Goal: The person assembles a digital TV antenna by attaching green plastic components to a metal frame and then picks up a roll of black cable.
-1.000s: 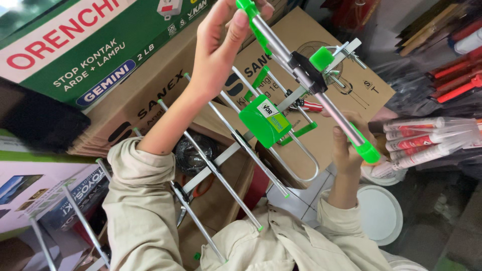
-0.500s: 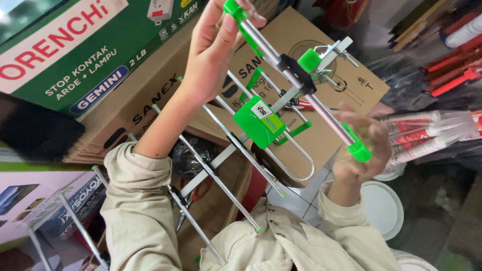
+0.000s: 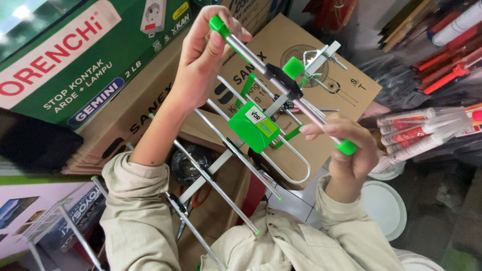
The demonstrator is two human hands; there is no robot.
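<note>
I hold a metal television antenna up in front of me. My left hand [image 3: 203, 57] grips the upper end of its front aluminium rod [image 3: 251, 56], just below a green end cap [image 3: 217, 23]. My right hand [image 3: 346, 150] is closed round the lower end of the same rod, beside the other green cap [image 3: 346, 147]. A black clamp [image 3: 282, 81] and a green knob [image 3: 292, 66] sit at mid-rod. Behind them are a green junction box [image 3: 255, 126], a bent wire loop [image 3: 296, 170] and several thin cross rods with green tips [image 3: 221, 193].
Brown cardboard boxes [image 3: 346, 85] and a green printed box [image 3: 85, 65] are stacked behind the antenna. Packs of red-and-white tubes [image 3: 416, 133] lie at the right. White round lids [image 3: 384, 206] sit lower right. A black cable coil [image 3: 188, 163] lies under the rods.
My right hand has come up from under the rod's lower end and closed its fingers round it. The antenna has shifted slightly left. My left hand keeps its grip.
</note>
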